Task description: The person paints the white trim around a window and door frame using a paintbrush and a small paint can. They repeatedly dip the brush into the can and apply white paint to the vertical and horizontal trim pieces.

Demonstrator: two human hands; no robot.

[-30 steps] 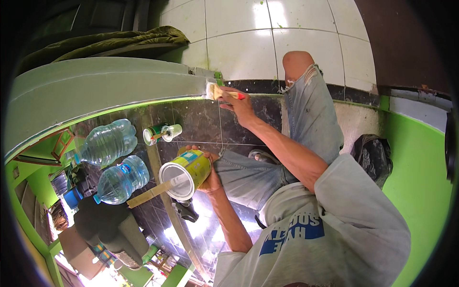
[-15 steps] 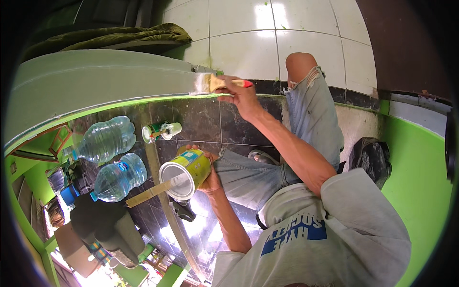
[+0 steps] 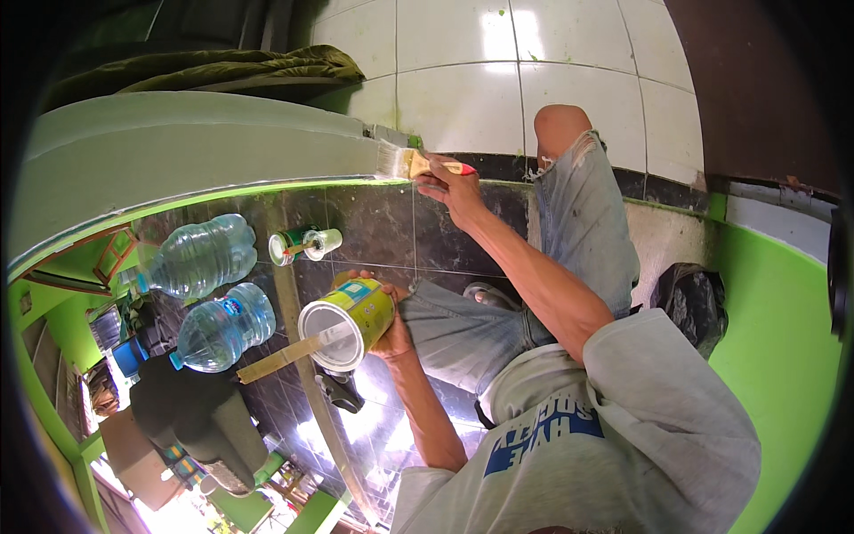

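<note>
My right hand (image 3: 454, 191) is closed around the handle of a paintbrush (image 3: 416, 164). The brush's whitish bristles press on the right end of a low wall (image 3: 205, 142) with a grey-green face and a bright green lower edge. Closer to me, my left hand (image 3: 393, 331) grips a yellow-green paint can (image 3: 365, 311) by its side, the can tipped with its mouth toward the lower left. A flat wooden stick (image 3: 285, 358) pokes out of that mouth. How much paint is inside I cannot tell.
Two large clear plastic bottles (image 3: 205, 258) lie left of the can. A small open tin (image 3: 283, 248) and a pale cup (image 3: 322, 244) stand on the dark tiles. A black plastic bag (image 3: 689, 307) sits at the right, beside a green wall (image 3: 774, 338). Dark cloth (image 3: 267, 67) lies beyond the low wall.
The brush and my right hand have shifted slightly to the right along the wall's end, the bristles still against it. My left hand and the can have hardly moved.
</note>
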